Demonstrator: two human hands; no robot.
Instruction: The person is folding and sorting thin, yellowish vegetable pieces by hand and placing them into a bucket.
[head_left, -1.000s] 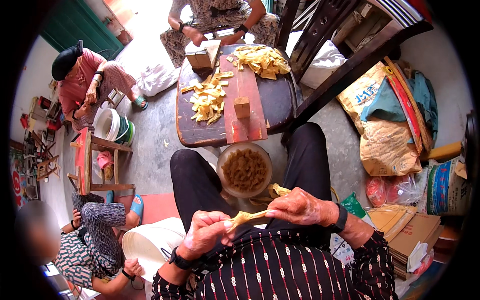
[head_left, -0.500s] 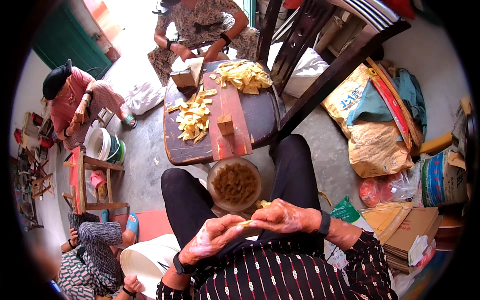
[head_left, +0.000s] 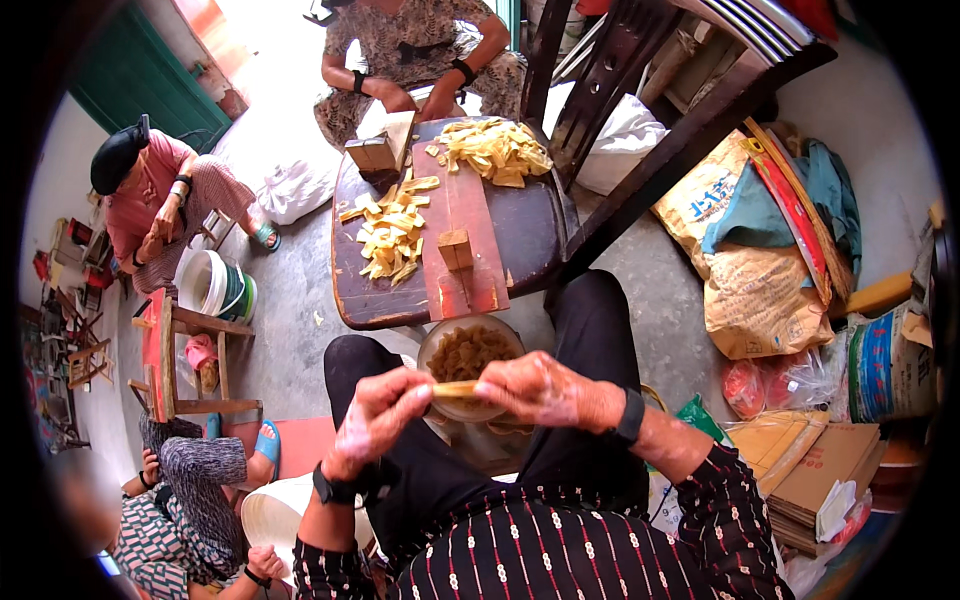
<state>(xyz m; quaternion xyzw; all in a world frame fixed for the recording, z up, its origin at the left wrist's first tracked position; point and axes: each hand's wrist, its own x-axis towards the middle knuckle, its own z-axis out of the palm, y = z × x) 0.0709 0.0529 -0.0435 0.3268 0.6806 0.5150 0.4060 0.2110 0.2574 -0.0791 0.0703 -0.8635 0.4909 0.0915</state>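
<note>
My left hand and my right hand pinch opposite ends of a flat yellow strip, stretched level between them above my lap. Just beyond it, between my knees, a round bowl holds a heap of brown pieces; my hands and the strip partly cover it. In front of that stands a dark wooden chair seat. A reddish board lies across it, with a wooden block upright at its near end. Yellow strips lie in a left pile and a far right pile.
Across the seat, a person sits by a second wooden block. Two more people sit at the left, near a white bucket and a small wooden stool. Sacks and flattened cardboard lie at the right.
Both hands have risen away from my body toward the bowl. The yellow strip shows more fully between them, and the hands now hide part of the bowl.
</note>
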